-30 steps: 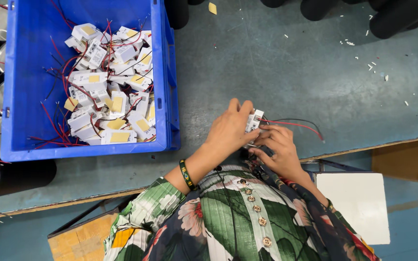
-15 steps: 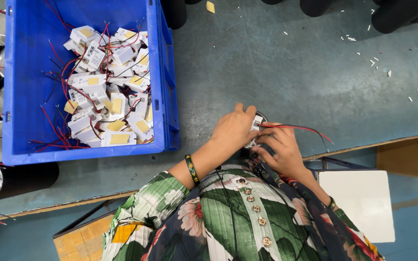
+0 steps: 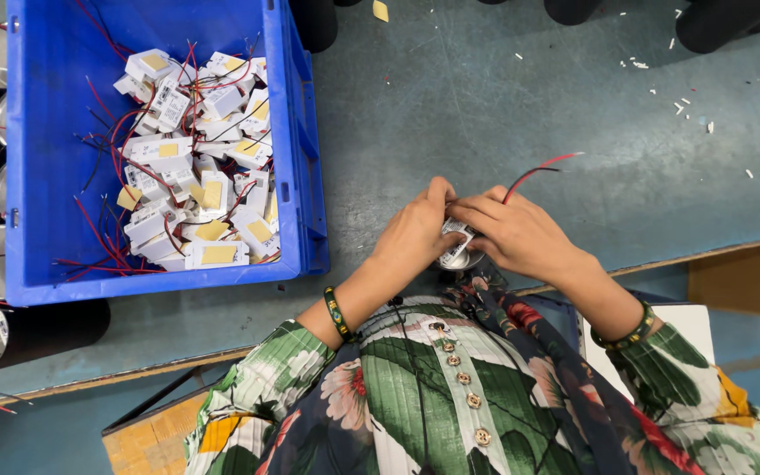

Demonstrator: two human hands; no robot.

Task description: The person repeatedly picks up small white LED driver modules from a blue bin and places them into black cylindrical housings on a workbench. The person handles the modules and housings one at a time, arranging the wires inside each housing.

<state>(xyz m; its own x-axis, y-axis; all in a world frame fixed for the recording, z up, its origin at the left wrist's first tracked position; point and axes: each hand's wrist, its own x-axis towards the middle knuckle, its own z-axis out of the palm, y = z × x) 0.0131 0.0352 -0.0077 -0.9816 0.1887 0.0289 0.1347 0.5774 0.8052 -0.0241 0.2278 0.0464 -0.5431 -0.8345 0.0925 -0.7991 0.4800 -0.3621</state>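
The small white box (image 3: 457, 234) is gripped by the left hand (image 3: 415, 237) and right hand (image 3: 521, 236), so its thin red wire (image 3: 534, 171) could be pulled loose if tugged too hard.

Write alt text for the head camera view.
Both hands, left hand and right hand, close around a small white module with red and black wires over a grey table. A blue crate of similar modules sits left.

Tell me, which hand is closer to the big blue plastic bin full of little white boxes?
Left. The left hand lies just right of the big blue plastic bin, apart from it. The right hand sits farther right, beyond the left hand, both around a small white box.
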